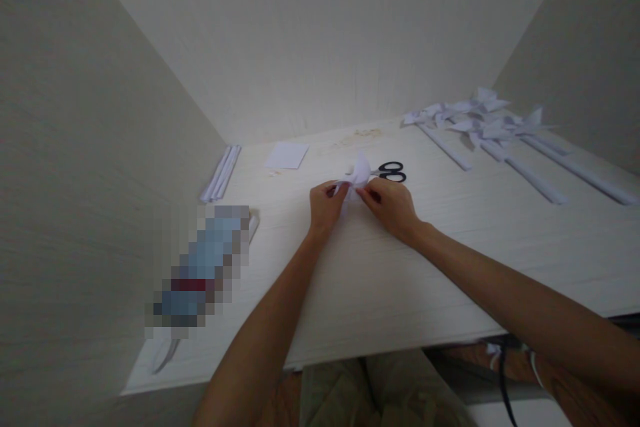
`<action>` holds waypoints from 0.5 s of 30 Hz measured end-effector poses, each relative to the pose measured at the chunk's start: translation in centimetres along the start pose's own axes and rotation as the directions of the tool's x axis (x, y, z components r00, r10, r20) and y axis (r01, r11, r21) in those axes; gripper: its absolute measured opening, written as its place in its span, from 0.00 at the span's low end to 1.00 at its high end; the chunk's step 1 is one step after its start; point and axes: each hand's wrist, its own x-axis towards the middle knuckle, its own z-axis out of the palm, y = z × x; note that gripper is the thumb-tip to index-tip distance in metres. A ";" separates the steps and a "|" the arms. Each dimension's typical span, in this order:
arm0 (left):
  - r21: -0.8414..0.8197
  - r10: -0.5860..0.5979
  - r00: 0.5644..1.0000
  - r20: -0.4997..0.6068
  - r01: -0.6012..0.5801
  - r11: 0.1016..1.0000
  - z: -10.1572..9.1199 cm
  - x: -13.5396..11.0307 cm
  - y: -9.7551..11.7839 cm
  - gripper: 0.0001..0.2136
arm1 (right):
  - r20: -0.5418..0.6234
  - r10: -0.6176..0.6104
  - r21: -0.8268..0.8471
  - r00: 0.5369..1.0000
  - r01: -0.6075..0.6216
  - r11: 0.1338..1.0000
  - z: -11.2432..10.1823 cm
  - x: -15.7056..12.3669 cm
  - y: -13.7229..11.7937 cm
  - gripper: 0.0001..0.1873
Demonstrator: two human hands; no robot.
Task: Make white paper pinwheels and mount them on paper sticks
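Note:
Both my hands meet over the middle of the white table (pixel 450 260) on a small piece of folded white paper (pixel 358 172). My left hand (pixel 326 205) pinches its left side with fingers closed. My right hand (pixel 390 207) pinches its right side, fingers curled onto the paper. The paper's upper flap stands up between the hands. Black-handled scissors (pixel 391 172) lie just behind my right hand, untouched.
A flat white sheet (pixel 287 155) lies behind the hands. Rolled paper sticks (pixel 221 172) rest at the left wall. Several paper pinwheels on sticks (pixel 493 130) lie at the back right. A blurred-out object (pixel 200 267) sits at the left. Walls enclose three sides.

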 end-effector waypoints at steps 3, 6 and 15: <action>-0.008 0.003 1.000 -0.004 -0.003 1.000 0.1 0.0 -0.1 0.07 | -0.009 -0.028 0.014 1.000 0.028 1.000 0.1 0.0 0.2 0.13; -0.009 0.001 1.000 0.000 -0.001 1.000 0.1 0.1 -0.2 0.06 | -0.012 -0.042 0.034 0.999 0.042 0.999 0.0 -0.1 0.3 0.11; -0.028 -0.030 1.000 0.004 0.030 0.999 0.1 0.0 -0.1 0.06 | 0.003 0.003 0.019 1.000 -0.003 1.000 0.0 0.0 0.1 0.15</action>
